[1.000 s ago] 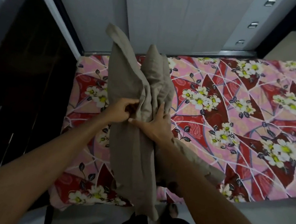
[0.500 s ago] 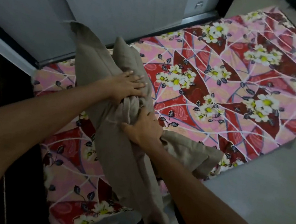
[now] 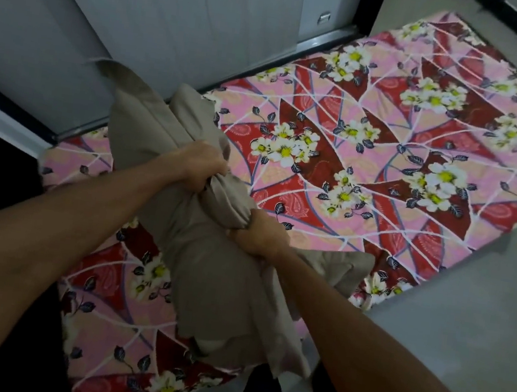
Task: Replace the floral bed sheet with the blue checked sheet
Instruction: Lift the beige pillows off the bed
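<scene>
My left hand (image 3: pixel 200 166) has its fingers curled tight into the upper part of the beige bundle (image 3: pixel 207 271), bunching the cloth. The bundle is held over the left end of the bed. My right hand (image 3: pixel 258 233) grips it lower down, fingers closed round a twist of fabric. To the right, the floral sheet (image 3: pixel 386 166) lies spread over the mattress, not yet stripped. The blue checked sheet is out of view. I judge this step is clearing the bed, so I should lift the bundle right off and keep its trailing corners from dragging the sheet.

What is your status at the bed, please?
Left grip, right grip both clutching beige bundle. Floral sheet spread flat, not yet stripped. Bundle over its near end.
</scene>
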`<state>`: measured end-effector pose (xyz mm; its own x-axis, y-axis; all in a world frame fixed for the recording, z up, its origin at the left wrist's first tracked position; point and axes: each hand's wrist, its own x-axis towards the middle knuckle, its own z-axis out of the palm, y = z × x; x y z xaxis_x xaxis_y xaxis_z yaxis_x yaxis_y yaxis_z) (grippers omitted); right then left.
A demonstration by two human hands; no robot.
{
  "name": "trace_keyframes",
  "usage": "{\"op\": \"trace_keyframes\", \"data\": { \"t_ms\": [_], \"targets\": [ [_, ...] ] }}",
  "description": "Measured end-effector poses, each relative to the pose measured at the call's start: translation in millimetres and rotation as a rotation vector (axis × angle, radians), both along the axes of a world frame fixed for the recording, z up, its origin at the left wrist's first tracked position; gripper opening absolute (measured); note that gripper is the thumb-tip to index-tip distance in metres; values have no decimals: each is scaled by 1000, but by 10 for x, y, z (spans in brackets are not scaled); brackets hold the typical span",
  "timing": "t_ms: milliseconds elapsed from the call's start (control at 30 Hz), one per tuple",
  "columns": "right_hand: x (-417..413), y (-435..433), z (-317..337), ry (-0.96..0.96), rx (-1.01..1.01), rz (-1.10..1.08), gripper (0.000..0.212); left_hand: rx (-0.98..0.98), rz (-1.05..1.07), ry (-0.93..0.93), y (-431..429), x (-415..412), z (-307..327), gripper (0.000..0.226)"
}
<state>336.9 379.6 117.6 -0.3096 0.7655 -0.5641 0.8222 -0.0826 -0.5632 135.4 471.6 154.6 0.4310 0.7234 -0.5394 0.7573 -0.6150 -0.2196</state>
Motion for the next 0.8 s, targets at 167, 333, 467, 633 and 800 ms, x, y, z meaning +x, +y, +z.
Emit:
{"op": "trace_keyframes", "data": {
  "t_ms": [167, 333, 467, 633, 800],
  "targets": [
    [314, 507, 455, 186, 79, 55, 27, 124, 174, -185, 236, 130, 354, 22],
    [1153, 1183, 1085, 218, 296, 84, 20, 356, 243, -346, 744, 875, 897, 22],
    [2220, 1845, 1335, 203, 423, 83, 17, 528, 197, -359, 1364, 1967, 1270, 18],
    [3524, 2570, 1423, 147, 578, 62, 18, 587, 156, -328, 2199, 3284, 1356, 14],
    [4702, 3308, 1431, 19, 693, 26, 20, 596, 116, -459, 3155, 4478, 1158, 19]
  ]
}}
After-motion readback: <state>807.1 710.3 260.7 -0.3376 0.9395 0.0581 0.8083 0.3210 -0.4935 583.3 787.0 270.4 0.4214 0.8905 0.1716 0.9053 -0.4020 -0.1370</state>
